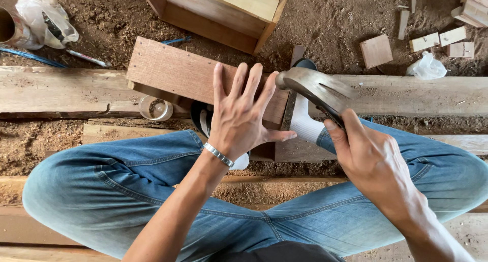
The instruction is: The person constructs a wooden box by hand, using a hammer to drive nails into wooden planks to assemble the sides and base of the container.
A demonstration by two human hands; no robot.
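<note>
Fingers of the left hand (243, 114) spread flat on the board (188, 76) at twelve o'clock, while the right hand (368, 158) grips the hammer (312, 86); better keep them well apart from its head.

blue jeans (127, 186), silver bracelet (218, 154), white socks (305, 125)

Two bare hands are in view — one left hand (239, 117) spread flat, one right hand (368, 158) wrapped around a handle. There is one steel-headed claw hammer (312, 89) and one reddish-brown nailed wooden box (188, 76). One pale wooden crate (223, 10) stands beyond it. One small round clear plastic tub (156, 108) sits by the box. Two crumpled plastic bags — one clear (46, 20), one white (427, 67). One square reddish wood offcut (376, 51) and about four pale wood blocks (445, 39) lie on the sawdust.
</note>
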